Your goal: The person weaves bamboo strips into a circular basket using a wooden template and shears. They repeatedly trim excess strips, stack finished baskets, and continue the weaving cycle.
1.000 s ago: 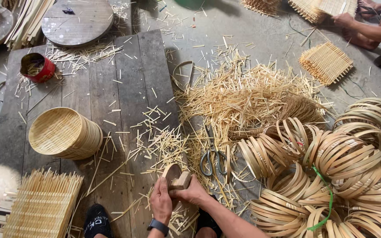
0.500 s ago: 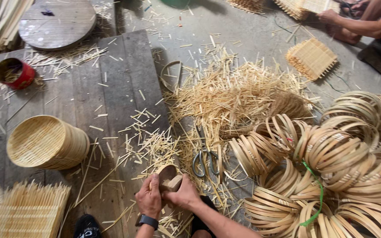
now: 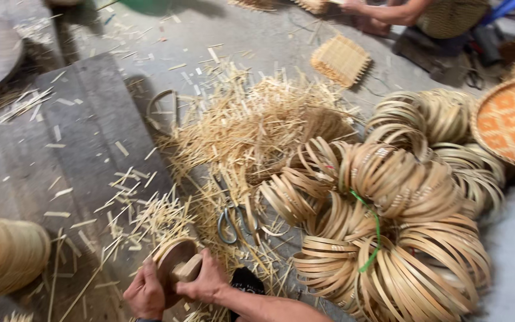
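Both hands [image 3: 177,285] grip a round wooden form [image 3: 174,262], handle pointing right.

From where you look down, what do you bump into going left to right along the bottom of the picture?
Woven basket → left hand → round wooden block → right hand → scissors → bundle of bamboo rings.

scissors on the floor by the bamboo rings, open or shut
Shut, it seems: the scissors lie flat among the bamboo trimmings, their two loop handles side by side; the blades are partly buried.
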